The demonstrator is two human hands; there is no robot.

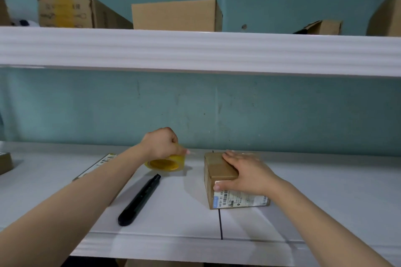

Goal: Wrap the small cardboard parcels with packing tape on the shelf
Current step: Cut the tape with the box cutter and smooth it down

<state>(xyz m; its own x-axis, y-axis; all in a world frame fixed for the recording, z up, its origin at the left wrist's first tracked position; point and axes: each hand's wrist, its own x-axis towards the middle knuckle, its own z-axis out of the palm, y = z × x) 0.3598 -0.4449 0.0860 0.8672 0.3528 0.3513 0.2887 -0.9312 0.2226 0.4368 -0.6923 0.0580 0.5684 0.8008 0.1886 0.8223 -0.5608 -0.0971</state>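
Observation:
A small cardboard parcel (219,171) with a white barcode label lies on the white shelf (178,201), right of centre. My right hand (247,173) rests flat on top of it, fingers spread and thumb on the near left edge. A yellowish roll of packing tape (166,163) stands on the shelf to the parcel's left. My left hand (161,144) grips the roll from above with curled fingers. A clear strip of tape seems to run from the roll toward the parcel's far top edge, though it is faint.
A black utility knife (140,198) lies diagonally in front of the roll. A flat labelled packet (97,166) sits under my left forearm. Another box (5,163) peeks in at the far left. Several cardboard boxes (176,15) stand on the upper shelf.

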